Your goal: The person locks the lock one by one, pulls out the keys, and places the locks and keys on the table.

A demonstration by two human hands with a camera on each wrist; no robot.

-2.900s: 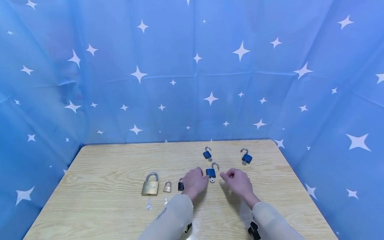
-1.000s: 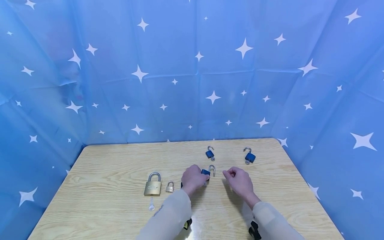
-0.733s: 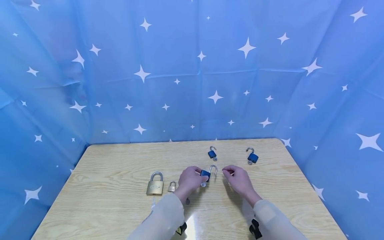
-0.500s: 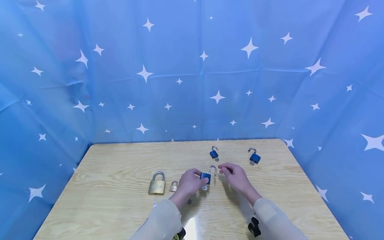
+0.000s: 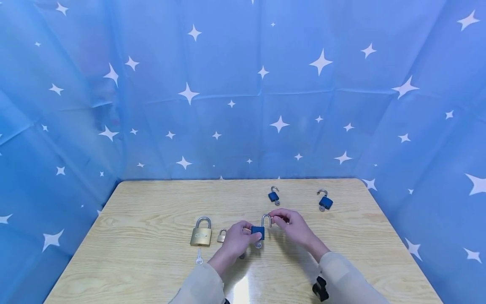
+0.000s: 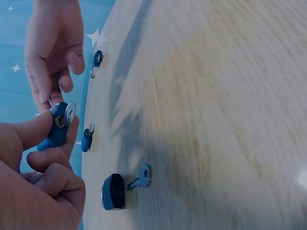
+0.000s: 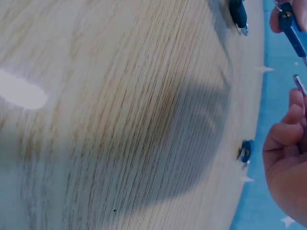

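My left hand (image 5: 236, 240) pinches the body of a blue padlock (image 5: 257, 231) between thumb and fingers, lifted off the table. Its shackle stands open, and a key (image 6: 70, 114) sits in its keyhole. The fingertips of my right hand (image 5: 294, 226) are at the right side of that shackle (image 7: 300, 82), appearing to pinch it; the exact contact is partly hidden. Beyond my hands lie two more blue padlocks, one in the middle (image 5: 273, 196) and one at the right (image 5: 325, 203), both with open shackles and keys in them.
On the left stand a large brass padlock (image 5: 201, 236) with a key (image 5: 199, 256) before it, and a small brass padlock (image 5: 222, 236). A black padlock (image 6: 113, 191) and its key (image 6: 140, 177) are mostly behind my left hand. A blue starry curtain (image 5: 243, 105) borders the wooden table (image 5: 152, 270).
My left hand took hold of the blue padlock, lifted it and drew it leftward and nearer. My right hand has moved left, its fingertips now at the shackle. The head view has shifted slightly.
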